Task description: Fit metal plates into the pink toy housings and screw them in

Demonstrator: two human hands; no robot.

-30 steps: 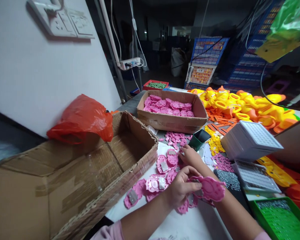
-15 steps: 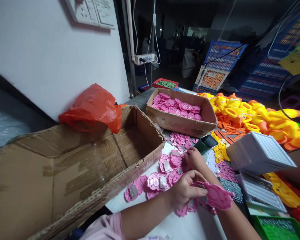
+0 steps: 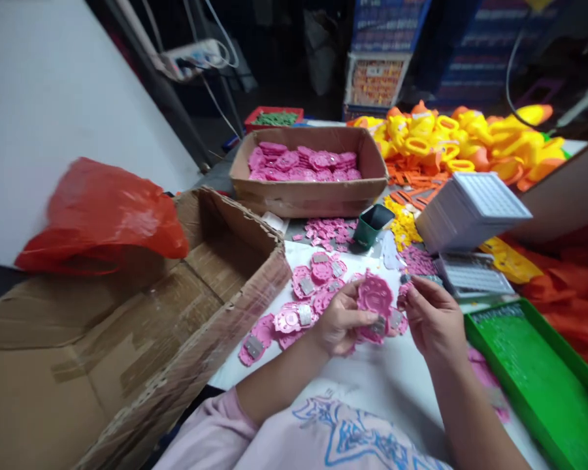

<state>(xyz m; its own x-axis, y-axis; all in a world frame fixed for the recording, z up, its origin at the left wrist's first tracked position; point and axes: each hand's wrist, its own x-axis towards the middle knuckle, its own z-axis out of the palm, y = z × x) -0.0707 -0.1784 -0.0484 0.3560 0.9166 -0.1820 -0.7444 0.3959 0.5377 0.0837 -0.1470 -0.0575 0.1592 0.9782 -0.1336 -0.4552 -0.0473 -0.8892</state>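
Observation:
My left hand (image 3: 340,320) is closed on a pink plastic toy part (image 3: 375,297), holding it upright over the white table sheet (image 3: 387,385). My right hand (image 3: 434,316) is beside it on the right, fingers pinched near the part's lower edge; what they pinch is too small to make out. More pink parts with grey metal inserts (image 3: 304,307) lie on the sheet just left of my hands. Small loose pink pieces (image 3: 328,232) are scattered further back.
A large open cardboard box (image 3: 142,326) stands at the left with an orange plastic bag (image 3: 98,219) on it. Behind is a shallow carton of pink parts (image 3: 308,170), a green cup (image 3: 372,225), white trays (image 3: 470,209), a green tray (image 3: 534,372), yellow and orange toys (image 3: 460,137).
My right hand came back from the pile of pink parts to the held part. My left hand turned the pink part upright. The view tilted down and shifted.

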